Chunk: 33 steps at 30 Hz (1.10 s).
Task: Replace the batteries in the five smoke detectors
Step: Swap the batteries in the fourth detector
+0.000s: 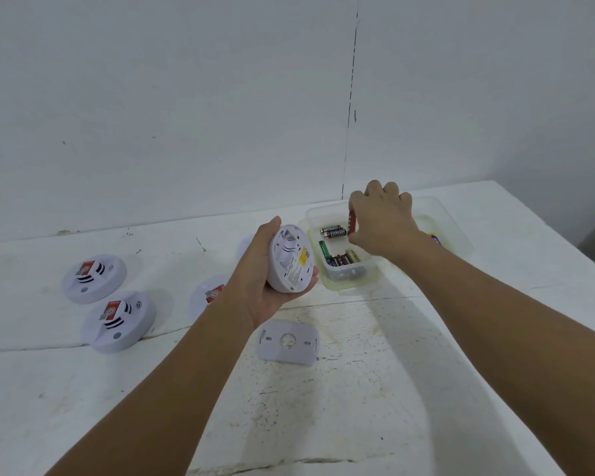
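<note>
Lying nearest, just in front of the plastic tub (468,242): one white mounting plate (288,342), flat on the table (358,407), detached. 
Left of the tub, almost touching: left hand (267,290) cupped around a smoke detector (291,259), its back facing up and the battery bay apparently empty. 
Further left of the tub: three more detectors (117,321) face up; a fifth shows only as an edge behind the left hand. 
Over the tub: right hand (382,221) pinching a red battery (352,222) upright. 
Inside the tub: loose batteries (334,231). 
Handling advice: match the battery's poles to the bay markings, seat the spring end first, and keep the detector steady in the palm.
</note>
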Available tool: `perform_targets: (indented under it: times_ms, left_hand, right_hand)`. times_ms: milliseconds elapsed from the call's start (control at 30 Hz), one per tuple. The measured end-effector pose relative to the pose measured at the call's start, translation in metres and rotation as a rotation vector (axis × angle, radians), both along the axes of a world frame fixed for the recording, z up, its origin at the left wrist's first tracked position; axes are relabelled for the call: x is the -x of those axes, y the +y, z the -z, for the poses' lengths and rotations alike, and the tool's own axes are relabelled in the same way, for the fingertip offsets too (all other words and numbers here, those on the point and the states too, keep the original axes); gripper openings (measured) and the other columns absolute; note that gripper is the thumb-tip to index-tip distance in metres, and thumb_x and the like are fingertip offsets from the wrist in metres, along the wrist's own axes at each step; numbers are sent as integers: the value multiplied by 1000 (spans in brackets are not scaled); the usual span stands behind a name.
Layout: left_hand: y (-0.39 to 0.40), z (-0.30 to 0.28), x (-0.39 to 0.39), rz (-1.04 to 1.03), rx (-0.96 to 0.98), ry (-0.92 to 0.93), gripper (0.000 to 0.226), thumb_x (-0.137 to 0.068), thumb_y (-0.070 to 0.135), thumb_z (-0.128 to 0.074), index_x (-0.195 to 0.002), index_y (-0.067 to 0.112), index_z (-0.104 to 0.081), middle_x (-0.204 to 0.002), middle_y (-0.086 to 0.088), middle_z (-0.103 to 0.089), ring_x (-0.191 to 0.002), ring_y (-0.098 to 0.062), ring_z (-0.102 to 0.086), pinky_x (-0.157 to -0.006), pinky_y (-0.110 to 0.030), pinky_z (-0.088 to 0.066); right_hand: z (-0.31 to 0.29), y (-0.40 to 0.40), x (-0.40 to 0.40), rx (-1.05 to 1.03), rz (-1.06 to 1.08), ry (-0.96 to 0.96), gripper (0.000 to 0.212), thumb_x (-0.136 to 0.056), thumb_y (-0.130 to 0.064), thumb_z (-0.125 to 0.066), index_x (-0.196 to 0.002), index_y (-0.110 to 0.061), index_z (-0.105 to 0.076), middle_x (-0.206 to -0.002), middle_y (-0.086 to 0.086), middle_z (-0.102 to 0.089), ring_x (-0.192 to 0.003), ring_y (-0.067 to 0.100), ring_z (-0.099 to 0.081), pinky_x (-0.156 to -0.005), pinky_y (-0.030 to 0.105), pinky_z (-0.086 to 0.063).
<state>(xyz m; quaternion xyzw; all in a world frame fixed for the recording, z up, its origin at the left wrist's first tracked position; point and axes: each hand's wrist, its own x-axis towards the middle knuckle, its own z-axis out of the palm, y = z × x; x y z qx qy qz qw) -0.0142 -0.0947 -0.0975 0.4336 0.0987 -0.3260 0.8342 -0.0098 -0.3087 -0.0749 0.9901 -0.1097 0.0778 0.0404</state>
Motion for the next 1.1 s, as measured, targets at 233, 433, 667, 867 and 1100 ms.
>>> perform_targets:
  times_ms: [233,433,667,867,1100]
  left_hand:
    - [5,3,10,-26,65,11,63,-86,50,-72,-142,22,-62,-134,-13,-68,-119,-39,-63,-92,-54,-58]
    - [12,2,24,-27,99,-10,48,-96,50,-64,-127,15,-70,-119,-15,-73,-104,-32,-67,-99,-51,-54]
    - [22,7,44,-17,138,-42,40,-101,51,-56,-97,21,-82,-108,-8,-74,-99,-28,-69,-99,-51,-50]
    - [28,8,58,-33,125,-68,38,-100,50,-58,-96,23,-84,-115,-11,-75,-106,-32,-69,-102,-55,-51]
    - [34,12,66,-44,75,-87,40,-100,51,-56,-92,25,-84,-108,-10,-76,-99,-29,-71,-92,-49,-55]
  right_hand:
    - [-17,27,37,-458,-66,-311,43,-87,-34,-75,-123,-25,-54,-110,-6,-60,-108,23,-47,-85,37,-32]
    - [-15,63,72,-894,-203,-272,48,-78,-39,-88,-114,-32,-57,-95,-13,-67,-88,4,-61,-72,20,-46]
    - [-3,87,95,-1118,-239,-178,49,-68,-35,-96,-104,-34,-62,-87,-11,-73,-63,-8,-52,-59,10,-39]
    - [0,92,102,-1220,-251,-96,51,-64,-27,-99,-103,-27,-65,-88,-6,-76,-57,-5,-49,-64,21,-39]
    - [5,101,110,-1261,-247,-68,49,-65,-20,-98,-104,-27,-70,-90,-1,-76,-63,2,-58,-65,27,-52]
